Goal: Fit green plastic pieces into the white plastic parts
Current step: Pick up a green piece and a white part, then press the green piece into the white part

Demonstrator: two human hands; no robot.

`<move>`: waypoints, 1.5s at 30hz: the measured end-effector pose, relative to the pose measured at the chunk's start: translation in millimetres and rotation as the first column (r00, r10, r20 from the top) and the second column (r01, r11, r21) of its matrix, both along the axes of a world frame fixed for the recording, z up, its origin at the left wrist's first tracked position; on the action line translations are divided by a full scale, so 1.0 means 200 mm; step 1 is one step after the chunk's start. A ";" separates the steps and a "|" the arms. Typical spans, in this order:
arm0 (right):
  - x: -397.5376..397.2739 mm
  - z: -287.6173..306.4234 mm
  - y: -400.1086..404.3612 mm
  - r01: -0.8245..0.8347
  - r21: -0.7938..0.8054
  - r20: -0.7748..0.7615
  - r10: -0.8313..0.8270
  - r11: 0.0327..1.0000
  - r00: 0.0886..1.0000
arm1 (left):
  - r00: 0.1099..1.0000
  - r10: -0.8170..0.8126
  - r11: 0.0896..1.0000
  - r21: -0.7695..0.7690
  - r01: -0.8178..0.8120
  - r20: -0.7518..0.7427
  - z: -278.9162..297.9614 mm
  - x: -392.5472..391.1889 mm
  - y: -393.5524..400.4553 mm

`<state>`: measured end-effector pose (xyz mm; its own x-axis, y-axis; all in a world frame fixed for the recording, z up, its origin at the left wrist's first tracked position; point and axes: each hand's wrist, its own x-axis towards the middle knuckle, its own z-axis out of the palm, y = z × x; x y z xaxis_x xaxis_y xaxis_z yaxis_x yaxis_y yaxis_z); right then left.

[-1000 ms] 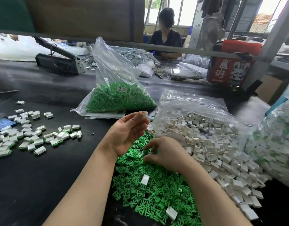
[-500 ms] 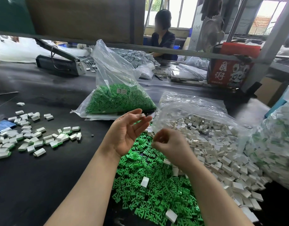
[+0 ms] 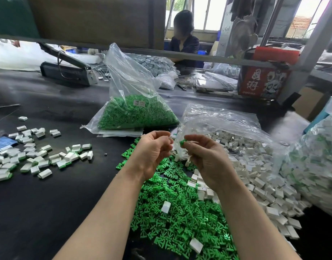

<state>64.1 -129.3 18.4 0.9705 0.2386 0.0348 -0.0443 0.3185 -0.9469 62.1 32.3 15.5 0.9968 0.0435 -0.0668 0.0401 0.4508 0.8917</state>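
Loose green plastic pieces (image 3: 180, 218) lie heaped on the black table in front of me. To their right, white plastic parts (image 3: 255, 166) spill out of a clear bag (image 3: 217, 119). My right hand (image 3: 208, 162) pinches one green piece (image 3: 182, 142) between thumb and fingertips above the heap. My left hand (image 3: 154, 151) is just left of it, its fingers curled round a small white part that they mostly hide. The two hands nearly meet at the fingertips.
A clear bag of green pieces (image 3: 135, 113) stands behind the hands. Fitted white-and-green parts (image 3: 35, 156) lie scattered at the left. A large bag of parts (image 3: 315, 166) fills the right edge. A heat sealer (image 3: 67, 72), a red box (image 3: 264, 81) and a seated person (image 3: 184, 40) are at the back.
My right hand has lifted out of the green heap with one green piece and moved up to my left hand's fingertips. My left hand's fingers have curled in.
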 end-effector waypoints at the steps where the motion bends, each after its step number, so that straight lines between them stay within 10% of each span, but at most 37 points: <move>1: 0.00 0.00 0.00 0.006 0.003 0.002 -0.006 1.000 1.000 | 1.000 -0.028 1.000 -0.005 0.028 0.003 0.00 0.00 0.00; 34: -0.01 0.02 -0.01 0.262 -0.015 0.281 -0.248 0.965 0.927 | 0.974 -0.128 0.956 0.286 0.072 0.185 0.02 -0.04 -0.01; 45: -0.01 0.01 0.01 0.357 -0.238 0.488 -0.206 0.903 0.848 | 0.973 -0.090 0.926 0.377 0.003 0.214 0.00 -0.02 -0.02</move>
